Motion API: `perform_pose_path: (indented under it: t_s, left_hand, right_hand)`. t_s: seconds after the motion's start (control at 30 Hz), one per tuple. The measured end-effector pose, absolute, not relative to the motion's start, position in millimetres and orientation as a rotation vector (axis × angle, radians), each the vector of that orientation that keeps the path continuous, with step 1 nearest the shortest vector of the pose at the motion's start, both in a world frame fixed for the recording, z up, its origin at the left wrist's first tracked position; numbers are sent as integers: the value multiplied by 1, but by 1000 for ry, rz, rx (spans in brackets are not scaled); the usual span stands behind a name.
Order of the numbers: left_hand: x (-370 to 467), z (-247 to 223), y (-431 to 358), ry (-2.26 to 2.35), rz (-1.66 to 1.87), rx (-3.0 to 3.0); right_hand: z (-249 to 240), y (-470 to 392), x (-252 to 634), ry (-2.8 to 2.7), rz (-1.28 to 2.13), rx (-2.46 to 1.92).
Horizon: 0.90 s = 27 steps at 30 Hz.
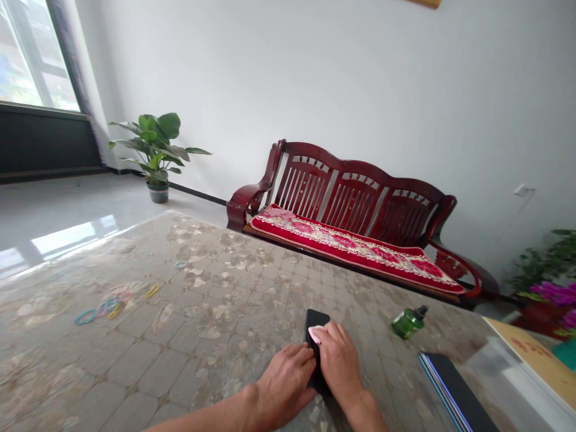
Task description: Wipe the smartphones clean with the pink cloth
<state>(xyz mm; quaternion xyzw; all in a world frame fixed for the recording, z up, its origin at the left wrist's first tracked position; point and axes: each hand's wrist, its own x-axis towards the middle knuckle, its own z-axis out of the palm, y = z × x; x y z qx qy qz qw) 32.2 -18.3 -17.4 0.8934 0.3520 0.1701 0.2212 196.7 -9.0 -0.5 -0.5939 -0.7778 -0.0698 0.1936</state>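
A black smartphone (317,317) lies on the patterned tablecloth near the front of the table. My left hand (288,375) grips its left edge, fingers on the side and thumb toward the near end. Closed over the phone's upper part, my right hand (339,357) pinches a small pale pink cloth (315,335) against the screen. Much of the phone's lower half is hidden under both hands.
Right of my hands are a green bottle (408,323) with a black cap, a stack of dark folders (456,390) and a clear-sided box (517,372). Coloured hair ties (108,307) lie at the left. A wooden bench (351,192) stands beyond the table.
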Motion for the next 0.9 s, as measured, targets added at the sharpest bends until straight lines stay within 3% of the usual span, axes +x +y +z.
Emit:
perform_pose_path:
  t_s: [0.27,0.57,0.9]
  left_hand:
    - [30,-16,-20,971,444,2467]
    - [32,-21,-19,984,462,2501]
    - [30,-18,-20,970,467,2530]
  right_hand:
    - [1,34,189,-2170,-263,-1747]
    - [-2,-3,200,-2199,-186,-1729]
    - [5,20,206,-2142,-184,-1909]
